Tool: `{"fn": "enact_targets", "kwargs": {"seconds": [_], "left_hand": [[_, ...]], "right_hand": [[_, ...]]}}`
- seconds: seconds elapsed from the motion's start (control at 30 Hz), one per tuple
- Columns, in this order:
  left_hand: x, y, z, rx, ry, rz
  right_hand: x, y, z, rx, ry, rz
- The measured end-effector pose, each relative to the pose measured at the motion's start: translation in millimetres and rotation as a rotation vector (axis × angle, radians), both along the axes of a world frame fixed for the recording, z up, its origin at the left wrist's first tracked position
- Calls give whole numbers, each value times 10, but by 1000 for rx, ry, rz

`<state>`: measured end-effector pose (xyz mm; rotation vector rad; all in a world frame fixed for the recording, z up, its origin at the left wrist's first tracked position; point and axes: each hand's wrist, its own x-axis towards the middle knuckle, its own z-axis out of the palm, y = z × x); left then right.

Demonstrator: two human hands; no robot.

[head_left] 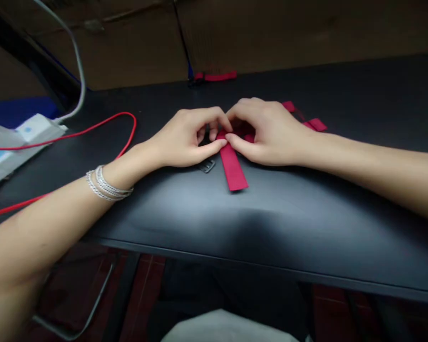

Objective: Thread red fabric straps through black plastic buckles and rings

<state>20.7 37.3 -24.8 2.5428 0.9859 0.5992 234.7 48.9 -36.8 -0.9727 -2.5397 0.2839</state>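
A red webbing strap (pixel 234 170) lies across the middle of the black table, its flat end pointing toward me. My left hand (pixel 192 135) pinches it from the left with thumb and fingertips. From the right, my right hand (pixel 269 130) is closed on the same strap, thumb tip almost meeting the left thumb. Just below my left thumb a black plastic buckle (pixel 207 166) rests on the table, partly covered. More red strap pieces (pixel 316 124) show behind my right wrist. Whatever sits under my curled fingers is hidden.
Farther back, another red strap with a black buckle (pixel 219 76) lies by the cardboard (pixel 271 38). At the left are a white power strip (pixel 35 130), a grey cable (pixel 79 66) and a red cable (pixel 103 121). The table's front edge (pixel 235 266) runs below my hands.
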Motion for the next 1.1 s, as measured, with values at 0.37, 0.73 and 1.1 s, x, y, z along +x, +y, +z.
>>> {"fn": "enact_targets", "kwargs": {"seconds": [0.37,0.73,1.1], "left_hand": [[-7,3,7,-1,-16,-9],[-8,4,-9,0,-12,-4],[-7,15,-2,-7,-15,-2]], "right_hand": [[7,13,-15,28,15,25],[-2,-1,3,16,-11,3],[15,20,-17,19,24,40]]}}
